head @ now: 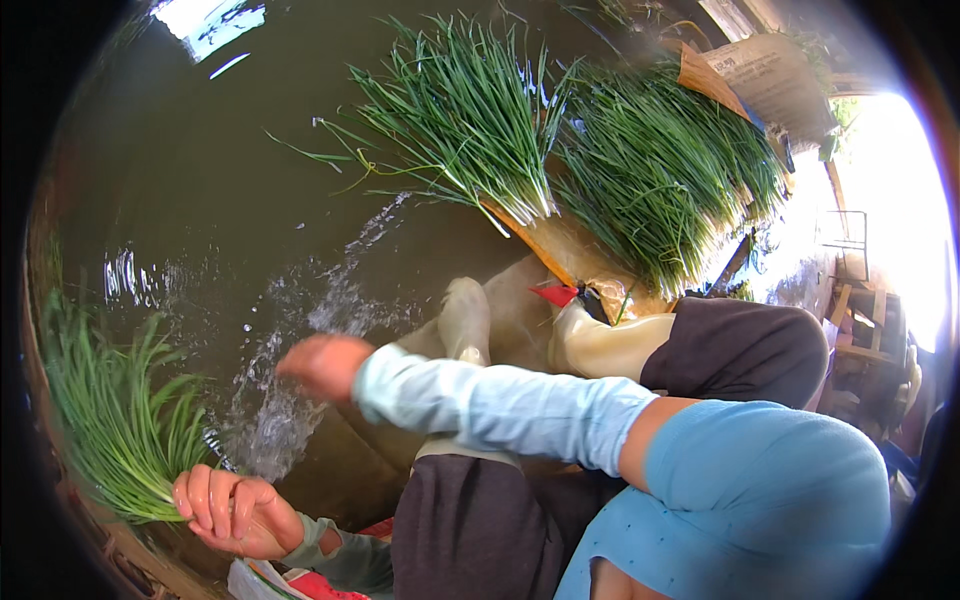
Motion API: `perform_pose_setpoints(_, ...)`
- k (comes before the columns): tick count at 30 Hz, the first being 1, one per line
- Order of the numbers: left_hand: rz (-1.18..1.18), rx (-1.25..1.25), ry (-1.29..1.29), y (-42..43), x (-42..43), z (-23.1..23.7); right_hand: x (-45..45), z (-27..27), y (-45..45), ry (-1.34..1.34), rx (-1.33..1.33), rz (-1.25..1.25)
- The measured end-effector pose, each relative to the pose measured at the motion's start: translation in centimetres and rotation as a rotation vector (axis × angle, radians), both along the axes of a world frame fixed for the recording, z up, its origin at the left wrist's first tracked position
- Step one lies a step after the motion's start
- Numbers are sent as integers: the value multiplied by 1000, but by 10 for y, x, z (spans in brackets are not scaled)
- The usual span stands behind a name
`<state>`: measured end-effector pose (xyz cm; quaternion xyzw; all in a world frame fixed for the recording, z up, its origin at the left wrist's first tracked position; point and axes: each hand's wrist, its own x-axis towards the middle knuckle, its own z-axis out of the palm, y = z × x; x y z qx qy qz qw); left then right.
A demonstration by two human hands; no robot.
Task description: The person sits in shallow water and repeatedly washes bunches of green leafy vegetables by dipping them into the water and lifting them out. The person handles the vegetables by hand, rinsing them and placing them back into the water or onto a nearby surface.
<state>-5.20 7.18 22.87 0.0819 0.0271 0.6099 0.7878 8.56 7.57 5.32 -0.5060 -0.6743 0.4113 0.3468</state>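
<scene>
My left hand (240,510) grips the base of a bunch of long green chive-like leaves (120,420) at the lower left, the leaves fanning over the water. My right hand (326,367), blurred, is above splashing water (285,420) to the right of that bunch; whether its fingers are closed is unclear. A pale blue sleeve covers the right forearm. Another bunch of similar greens with white bases (465,112) lies at the upper middle, partly over a yellow-brown board (592,255). Beside it is a large pile of the same greens (660,165).
Murky water (202,172) spreads before me. My legs, in dark trousers and pale boots (615,341), reach into it. A printed cardboard piece (780,82) rests by the pile. A wooden edge (142,562) runs along the lower left, near a red and white packet (315,585).
</scene>
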Motion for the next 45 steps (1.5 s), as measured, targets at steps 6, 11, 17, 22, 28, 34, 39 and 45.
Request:
perform_pose_setpoints(6, -117, -256, 158, -6, 18, -66, 212, -38, -48, -635, -146, -933)
perform_pose_setpoints(11, -287, -553, 212, -27, 51, -143, 240, -56, -44, -824, -309, -769)
perform_pose_setpoints(17, -441, -662, 634, -70, 76, -190, 154, -37, -44, -87, -395, -521)
perform_pose_setpoints(22, -507, -644, 732, -86, 81, -205, 100, -18, -72, 83, -586, -337)
perform_pose_setpoints(28, -541, -764, 660, -93, 81, -215, 103, -16, -58, -415, -472, -238)
perform_pose_setpoints(34, -442, -761, 728, -96, 72, -225, 94, -15, -70, -420, 96, 60)
perform_pose_setpoints(39, -450, -728, 580, -85, 61, -229, 100, -8, -86, -173, 259, -58)
perform_pose_setpoints(45, -428, -780, 395, -84, 59, -240, 127, -29, -80, 92, -299, -736)
